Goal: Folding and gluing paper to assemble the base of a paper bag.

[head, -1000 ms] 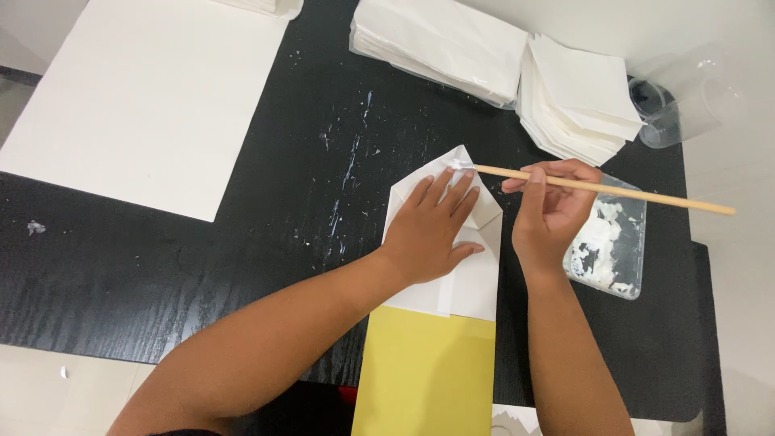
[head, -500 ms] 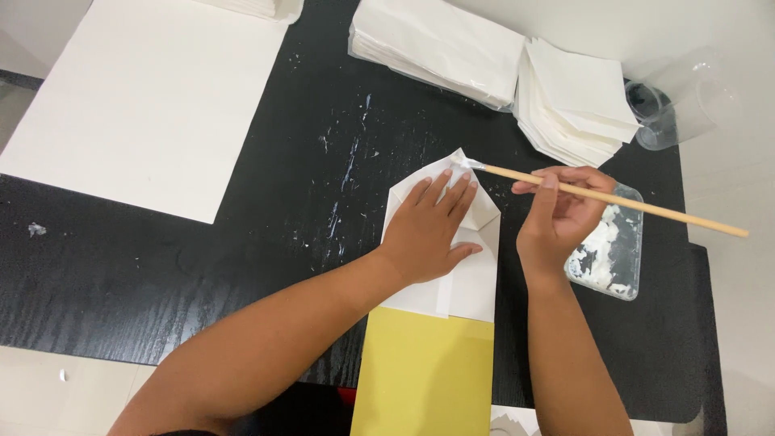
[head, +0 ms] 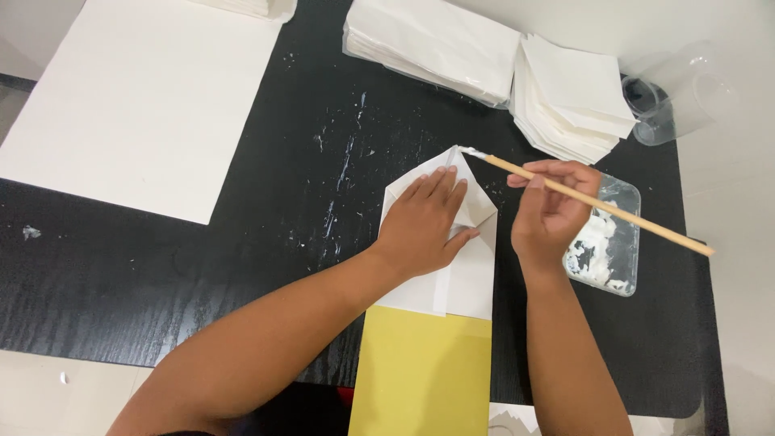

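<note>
Head view shows a black wood-grain table (head: pixel 161 266), and I place all things from the folded white paper bag with a pointed top (head: pixel 468 274) lying near its middle. Far to the left of the bag lies a large white sheet (head: pixel 137 97). The left hand (head: pixel 424 226) rests flat on the bag, fingers spread and together with nothing gripped, pressing the fold down. Below the bag a yellow paper piece (head: pixel 424 375) continues toward the table edge. Above the bag stand stacks of white folded papers (head: pixel 500 56). The right hand (head: pixel 549 214) is closed on a thin wooden stick (head: pixel 597 206). Its white-smeared tip has moved, compared with a second ago, up to the bag's peak (so paste now reaches the top flap). Right of the bag sits a clear plastic tray of white paste (head: pixel 605 250).
</note>
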